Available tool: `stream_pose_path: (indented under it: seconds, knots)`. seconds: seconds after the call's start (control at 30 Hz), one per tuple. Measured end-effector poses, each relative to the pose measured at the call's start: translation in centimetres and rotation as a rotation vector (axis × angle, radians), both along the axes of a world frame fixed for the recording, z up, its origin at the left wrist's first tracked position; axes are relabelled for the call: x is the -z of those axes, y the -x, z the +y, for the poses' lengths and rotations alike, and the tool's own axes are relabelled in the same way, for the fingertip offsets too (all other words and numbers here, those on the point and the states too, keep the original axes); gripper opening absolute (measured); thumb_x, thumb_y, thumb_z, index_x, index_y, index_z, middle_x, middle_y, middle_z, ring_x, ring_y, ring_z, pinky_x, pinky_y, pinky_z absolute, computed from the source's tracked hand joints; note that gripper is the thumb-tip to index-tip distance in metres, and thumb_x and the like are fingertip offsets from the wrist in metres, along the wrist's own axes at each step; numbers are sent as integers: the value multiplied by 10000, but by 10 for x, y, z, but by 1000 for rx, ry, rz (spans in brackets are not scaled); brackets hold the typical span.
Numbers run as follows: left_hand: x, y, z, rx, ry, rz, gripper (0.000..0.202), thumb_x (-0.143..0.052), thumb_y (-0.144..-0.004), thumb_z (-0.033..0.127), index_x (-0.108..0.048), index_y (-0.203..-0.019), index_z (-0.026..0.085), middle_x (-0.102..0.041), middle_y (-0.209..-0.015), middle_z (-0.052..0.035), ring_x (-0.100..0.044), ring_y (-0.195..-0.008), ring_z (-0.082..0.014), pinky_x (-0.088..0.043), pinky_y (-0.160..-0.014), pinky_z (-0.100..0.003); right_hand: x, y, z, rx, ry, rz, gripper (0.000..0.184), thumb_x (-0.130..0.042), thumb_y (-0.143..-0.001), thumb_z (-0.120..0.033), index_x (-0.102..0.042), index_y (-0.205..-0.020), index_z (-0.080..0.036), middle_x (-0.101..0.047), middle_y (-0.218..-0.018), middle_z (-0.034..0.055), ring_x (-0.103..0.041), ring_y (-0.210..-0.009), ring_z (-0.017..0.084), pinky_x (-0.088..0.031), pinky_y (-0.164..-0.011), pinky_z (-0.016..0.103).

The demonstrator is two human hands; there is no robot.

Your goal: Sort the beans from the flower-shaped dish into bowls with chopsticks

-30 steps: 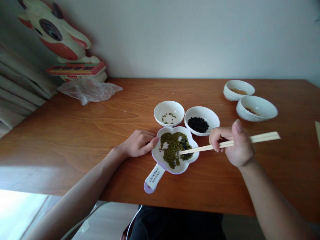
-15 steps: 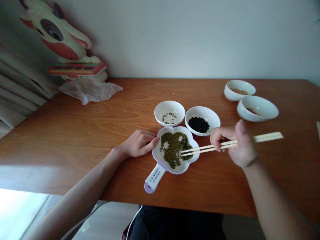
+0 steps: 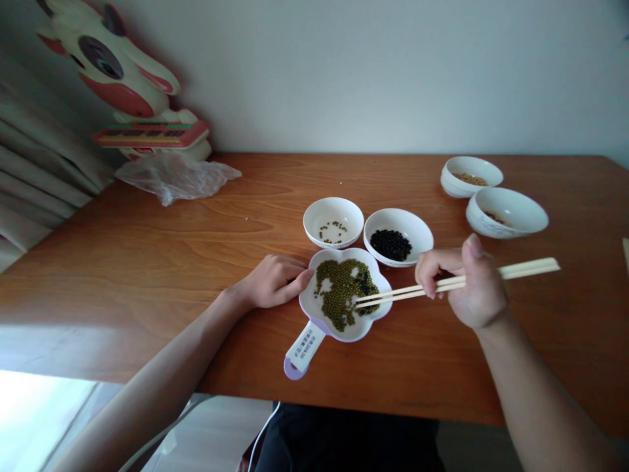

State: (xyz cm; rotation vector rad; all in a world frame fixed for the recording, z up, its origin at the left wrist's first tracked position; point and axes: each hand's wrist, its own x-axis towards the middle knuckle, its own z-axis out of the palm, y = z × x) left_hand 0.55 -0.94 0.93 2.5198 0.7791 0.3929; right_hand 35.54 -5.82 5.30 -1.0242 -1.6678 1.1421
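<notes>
A white flower-shaped dish with a lilac rim and labelled handle (image 3: 344, 335) holds many green beans (image 3: 339, 292), with some black beans (image 3: 366, 285) mixed in at its right side. My left hand (image 3: 278, 280) rests on the table at the dish's left edge, fingers curled and thumb on the rim. In my right hand (image 3: 472, 285) is a pair of chopsticks (image 3: 528, 267); their tips reach into the dish among the beans. Just behind the dish stand a white bowl (image 3: 333, 206) with a few green beans and another white bowl (image 3: 417, 226) with a heap of black beans.
At the back right stand two more white bowls, one with yellowish grains (image 3: 470, 178), the other with dark reddish bits (image 3: 496, 216). A crumpled plastic bag (image 3: 179, 180) lies at the back left before a cow-shaped toy keyboard (image 3: 152, 134). A wall runs behind the wooden table (image 3: 147, 262).
My right hand and the chopsticks have shifted very slightly; the tips stay at the same spot in the dish. My left hand and the bowls look unchanged.
</notes>
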Motion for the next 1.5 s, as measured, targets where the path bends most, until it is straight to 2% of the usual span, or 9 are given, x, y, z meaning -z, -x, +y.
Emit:
stream_pose_path:
  seconds: [0.2,0.4,0.5,0.6,0.87,1.03,1.13,1.23,1.5]
  knots:
    - [0,-1,0,2,7,-6,477,-338,-1100,330,-470,-669,173,-619,-727,-40,-563,-644,-124,-413,-645,-257,-12,6,-3,116,-110,167,794,-237,-1004,-718,-632,-512,-236,-524,-467,55,-481,-481,190,-333,-536,382]
    - [2,1,1,27,18,-25,455,-340,-1098,309,-490,-691,172,-631,-750,-48,-571,-665,-130,-413,-656,-261,-13,-4,5,388,-363,308,743,-319,-999,-697,-635,-487,-261,-472,-398,44,-492,-431,198,-347,-504,391]
    - [3,1,1,23,24,-12,446,-342,-1095,309,-483,-693,175,-611,-730,-40,-555,-649,-131,-405,-650,-266,-7,-14,16,509,-610,360,792,-243,-1011,-678,-583,-441,-246,-445,-347,31,-464,-359,168,-299,-419,335]
    - [4,1,1,31,38,-7,434,-345,-1091,308,-480,-699,177,-606,-730,-38,-559,-660,-135,-411,-665,-264,0,-23,25,582,-710,343,822,-177,-1025,-646,-580,-444,-228,-456,-345,28,-495,-365,152,-312,-414,306]
    - [2,0,-1,14,56,-10,435,-333,-1096,304,-481,-708,175,-595,-755,-38,-552,-676,-135,-396,-673,-272,8,-30,20,610,-537,257,800,-262,-978,-729,-670,-524,-211,-529,-415,50,-549,-460,182,-378,-496,344]
    - [4,-1,-1,22,54,-12,425,-321,-1101,298,-480,-727,176,-593,-775,-35,-562,-704,-137,-387,-682,-276,19,-42,-19,615,-462,265,839,-250,-957,-784,-701,-564,-195,-541,-434,53,-558,-481,190,-387,-490,343]
    - [4,-1,-3,14,27,2,430,-320,-1104,303,-484,-728,175,-589,-772,-34,-560,-698,-135,-372,-669,-280,27,-40,-49,707,-409,287,850,-220,-966,-771,-710,-572,-199,-544,-440,49,-571,-492,194,-383,-487,343]
    - [3,-1,-3,6,5,12,438,-317,-1107,309,-492,-728,175,-600,-774,-36,-562,-690,-133,-361,-654,-281,35,-29,-72,774,-330,371,729,-358,-945,-726,-725,-592,-205,-546,-460,34,-555,-483,182,-381,-482,328]
    - [2,-4,-1,12,-14,19,466,-318,-1103,329,-482,-694,176,-613,-734,-38,-560,-664,-131,-380,-654,-270,75,-8,-97,822,-106,408,719,-447,-887,-760,-724,-557,-183,-590,-501,54,-566,-482,180,-427,-466,316]
